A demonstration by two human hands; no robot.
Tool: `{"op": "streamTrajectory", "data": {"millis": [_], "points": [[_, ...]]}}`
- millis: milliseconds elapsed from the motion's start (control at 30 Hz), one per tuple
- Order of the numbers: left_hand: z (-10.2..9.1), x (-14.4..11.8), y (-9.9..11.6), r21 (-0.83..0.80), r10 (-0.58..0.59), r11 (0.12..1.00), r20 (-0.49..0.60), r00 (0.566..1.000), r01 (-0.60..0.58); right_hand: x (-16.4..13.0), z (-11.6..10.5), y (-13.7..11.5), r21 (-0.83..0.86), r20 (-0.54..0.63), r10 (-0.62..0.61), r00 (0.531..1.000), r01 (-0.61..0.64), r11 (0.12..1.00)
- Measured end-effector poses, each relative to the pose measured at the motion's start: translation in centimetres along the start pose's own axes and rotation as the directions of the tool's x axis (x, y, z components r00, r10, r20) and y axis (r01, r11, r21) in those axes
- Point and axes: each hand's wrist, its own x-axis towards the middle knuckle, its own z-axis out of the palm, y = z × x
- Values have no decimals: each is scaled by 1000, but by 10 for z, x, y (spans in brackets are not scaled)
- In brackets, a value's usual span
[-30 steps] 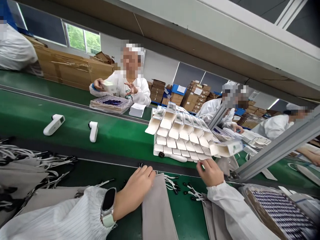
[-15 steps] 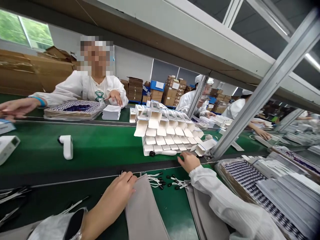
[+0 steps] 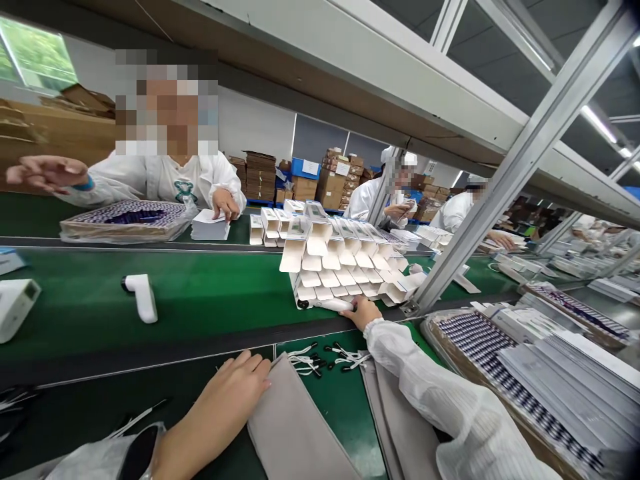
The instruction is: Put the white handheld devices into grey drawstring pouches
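My left hand (image 3: 233, 387) is closed at the upper left edge of a grey drawstring pouch (image 3: 295, 420), thumb on the fabric, its other fingertips partly hidden. The pouch lies flat, its white cords with black ends (image 3: 306, 360) spread at its top. Farther forward, my right hand (image 3: 364, 313) pinches the right end of a slim white handheld device with a black head (image 3: 327, 305). That device lies on the green belt against a stack of open white boxes (image 3: 345, 267). More grey pouches (image 3: 400, 413) lie beneath my right forearm.
Another white device (image 3: 143, 298) lies on the belt (image 3: 225, 280), with a white box (image 3: 17, 303) farther left. A slanted metal post (image 3: 480, 207) rises beyond my right arm. At right stands a tray with checkered packing (image 3: 480, 347). A co-worker (image 3: 165, 180) sits opposite, one hand on white cards (image 3: 210, 229).
My right hand has moved slightly left and closed on the white device's end. My left hand stays at the pouch. The co-worker's raised hand has shifted, and the other now rests on the cards.
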Motion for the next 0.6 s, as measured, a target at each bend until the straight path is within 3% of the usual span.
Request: {"op": "streamTrajectory", "data": {"millis": [133,300,400,500,600], "points": [[-12,-1,11,-166,-38,985,-10,999,35,-13,-9,4,33,-19,-208,978,209,977],[-24,3,14,-430,-105,895,64,992,122,-26,-30,10,114,34,-448,894,442,890],[-29,5,7,-559,-19,817,214,977,138,-25,-31,-1,160,172,-399,901,374,914],[-32,5,0,-607,70,779,334,940,158,-23,-23,-18,51,189,-294,937,289,956],[-34,5,0,-620,86,778,262,961,100,-28,-23,-26,-36,160,-261,952,270,962]]}}
